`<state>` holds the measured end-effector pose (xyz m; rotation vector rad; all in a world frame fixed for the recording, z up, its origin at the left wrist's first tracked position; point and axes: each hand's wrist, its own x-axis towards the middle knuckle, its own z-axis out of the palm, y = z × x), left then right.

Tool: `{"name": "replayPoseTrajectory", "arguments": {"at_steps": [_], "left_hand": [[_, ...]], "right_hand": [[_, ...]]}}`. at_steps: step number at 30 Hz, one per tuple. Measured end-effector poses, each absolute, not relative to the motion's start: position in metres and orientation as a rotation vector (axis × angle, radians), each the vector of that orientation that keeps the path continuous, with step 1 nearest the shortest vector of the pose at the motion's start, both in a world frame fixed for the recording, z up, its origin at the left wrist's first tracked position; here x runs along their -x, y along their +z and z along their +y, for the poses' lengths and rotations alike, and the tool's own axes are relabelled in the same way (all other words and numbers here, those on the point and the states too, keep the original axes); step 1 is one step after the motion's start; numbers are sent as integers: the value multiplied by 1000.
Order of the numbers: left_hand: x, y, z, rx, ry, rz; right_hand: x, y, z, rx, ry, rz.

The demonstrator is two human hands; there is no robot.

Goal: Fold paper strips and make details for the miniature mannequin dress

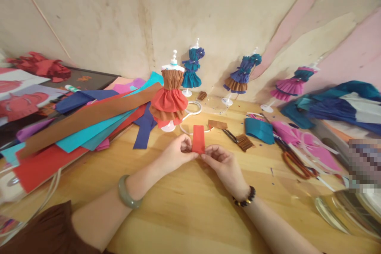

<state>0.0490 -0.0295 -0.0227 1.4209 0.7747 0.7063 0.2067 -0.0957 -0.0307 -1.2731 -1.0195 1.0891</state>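
This looks like a craft room where tiny paper dresses get made. Small white doll stands wearing colourful paper dresses (170,101) line the plain wall. Long strips of brown, blue and red paper (89,121) lie piled on the wooden table (184,206), near orange-handled scissors (296,162).

A brown sleeve (44,226) and pale green bangle (126,194) dress the left arm; dark beaded bracelet (245,199) on the right.

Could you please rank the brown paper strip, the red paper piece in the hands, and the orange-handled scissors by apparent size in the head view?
1. Brown paper strip, clearly largest.
2. Orange-handled scissors.
3. Red paper piece, held by both hands; it looks close to the scissors, so these two are unsure.
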Motion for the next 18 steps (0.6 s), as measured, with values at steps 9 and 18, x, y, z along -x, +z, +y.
{"name": "replayPoseTrajectory", "arguments": {"at_steps": [9, 18], "left_hand": [[-50, -17, -30, -1517, 794, 844], [-51, -17, -34, -1629, 797, 858]], "right_hand": [[-206, -27, -96, 1309, 1043, -1040], [-203, -32, -96, 1301, 983, -1089]]}}
